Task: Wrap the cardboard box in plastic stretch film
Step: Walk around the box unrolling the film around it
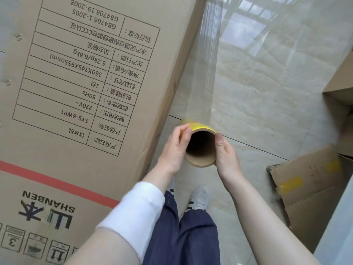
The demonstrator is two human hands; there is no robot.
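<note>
A person stands beside a tall brown cardboard box point(86, 92) printed w/ a black spec table, a red stripe and the "SHANBEN" logo. The box fills the left half of the frame, its print upside down to the camera. At centre frame, both bare hands hold a brown cardboard core tube point(200, 163) w/ a yellow label at its far rim, its open end facing the lens. The left hand point(175, 150) wraps the tube's left side, fingers curled up to the rim by the yellow label. The right hand point(226, 155) clasps the right side, thumb laid along the rim, other fingers hidden behind the tube. Clear plastic stretch film point(208, 64) runs from the tube to the top of the frame as a streaked, glossy sheet just beside the box's right edge; whether it touches the box can't be told. Both forearms reach in from the bottom of the frame, the left w/ a white sleeve band point(137, 213) near the elbow, the right bare. Below the hands are navy trousers point(187, 236) and a pale sneaker point(199, 197) on the glossy beige tile floor point(267, 92). At lower right lies flattened brown cardboard point(309, 188) w/ yellow tape patches. Another brown carton point(340, 83) sits at the right edge.
</note>
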